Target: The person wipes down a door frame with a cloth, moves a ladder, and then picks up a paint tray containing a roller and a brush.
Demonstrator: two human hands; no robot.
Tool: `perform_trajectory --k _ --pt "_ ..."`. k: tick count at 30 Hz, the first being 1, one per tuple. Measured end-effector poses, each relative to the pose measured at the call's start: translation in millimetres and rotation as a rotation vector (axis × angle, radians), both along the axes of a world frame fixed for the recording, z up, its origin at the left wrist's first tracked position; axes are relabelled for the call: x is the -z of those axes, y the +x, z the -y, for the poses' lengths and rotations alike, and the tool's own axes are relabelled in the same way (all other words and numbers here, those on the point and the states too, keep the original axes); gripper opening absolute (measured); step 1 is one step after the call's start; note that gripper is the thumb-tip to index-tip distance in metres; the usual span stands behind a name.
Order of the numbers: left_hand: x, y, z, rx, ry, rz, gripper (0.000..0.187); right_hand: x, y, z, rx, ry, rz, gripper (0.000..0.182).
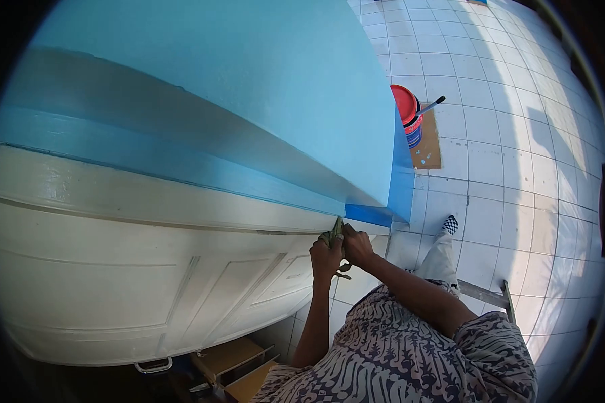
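Observation:
My left hand (325,255) and my right hand (357,246) are close together, both closed around a crumpled green cloth (345,271). Part of the cloth sticks up above the fingers, and a loose end hangs below them. Both hands are at the cream door frame (269,224), near where it meets the light blue wall (275,87) and a darker blue band (368,215). Whether the cloth touches the frame is hard to make out.
A cream panelled door (114,282) with a metal handle (153,366) fills the lower left. A red-lidded paint bucket (410,111) with a brush handle (431,106) stands on cardboard (429,151) on the tiled floor (480,127). A metal bar (480,293) lies beside my leg.

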State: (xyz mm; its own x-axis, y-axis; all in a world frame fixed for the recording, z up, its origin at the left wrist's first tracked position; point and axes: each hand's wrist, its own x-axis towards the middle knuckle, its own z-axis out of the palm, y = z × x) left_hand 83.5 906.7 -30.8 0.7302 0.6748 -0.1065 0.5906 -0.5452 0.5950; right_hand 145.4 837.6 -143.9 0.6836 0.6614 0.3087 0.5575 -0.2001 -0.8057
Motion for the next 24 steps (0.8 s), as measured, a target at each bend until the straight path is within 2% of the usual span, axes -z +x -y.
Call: perform_trajectory --k 2,4,6,8,9,11,14,16,18,20,23,24 --pt "23 2 -2 -0.004 -0.039 -0.043 0.033 6 7 11 -0.002 -0.092 -0.035 0.029" --pt "34 2 -1 0.06 -0.257 -0.16 0.027 -2 17 34 0.012 -0.293 -0.357 0.016" --pt "33 -5 6 0.073 -0.215 -0.202 0.022 -5 26 60 0.047 -0.244 -0.46 0.018" --pt "45 -19 5 -0.049 -0.448 -0.054 0.017 11 27 80 0.141 -0.065 -0.442 0.02" --pt "50 -21 5 -0.087 -0.49 -0.045 0.015 4 27 87 0.149 -0.067 -0.449 0.02" --pt "59 -20 9 -0.093 -0.542 0.001 0.015 -21 23 103 0.24 0.258 -0.498 0.027" --pt "54 -17 26 -0.143 -0.591 0.04 0.015 -10 13 88 0.328 0.301 -0.518 0.03" --pt "56 -11 34 -0.221 -0.59 0.179 0.015 0 14 67 0.318 0.27 -0.462 0.03" --pt "60 -7 33 -0.204 -0.568 0.153 0.017 6 15 46 0.373 0.259 -0.474 0.032" --pt "69 -3 24 -0.209 -0.568 0.113 0.02 16 14 26 0.357 0.251 -0.54 0.037" --pt "78 5 15 -0.252 -0.609 0.176 0.023 18 19 12 0.278 0.391 -0.842 0.044" --pt "80 5 14 -0.283 -0.648 0.171 0.026 22 20 11 0.283 0.389 -0.846 0.044"
